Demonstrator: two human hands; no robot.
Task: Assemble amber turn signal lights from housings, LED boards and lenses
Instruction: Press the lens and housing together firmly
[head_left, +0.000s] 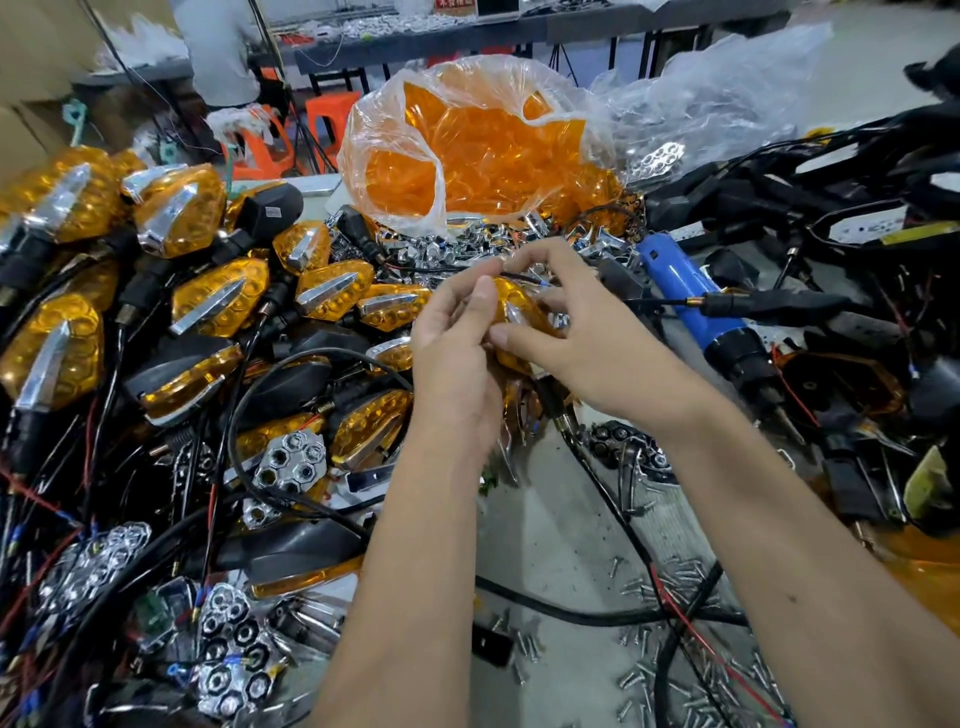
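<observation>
Both hands, left (457, 332) and right (561, 332), pinch one amber turn signal (511, 306) above the cluttered tabletop (550, 530).

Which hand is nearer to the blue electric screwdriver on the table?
Right. The right hand works just beside the blue electric screwdriver, which lies to its right; the left hand is farther away, beyond the held amber light.

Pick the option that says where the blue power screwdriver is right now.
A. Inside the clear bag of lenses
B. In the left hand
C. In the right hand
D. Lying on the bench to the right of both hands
D: the screwdriver lies on the bench right of the hands, untouched, while the left hand and right hand both hold an amber light.
</observation>
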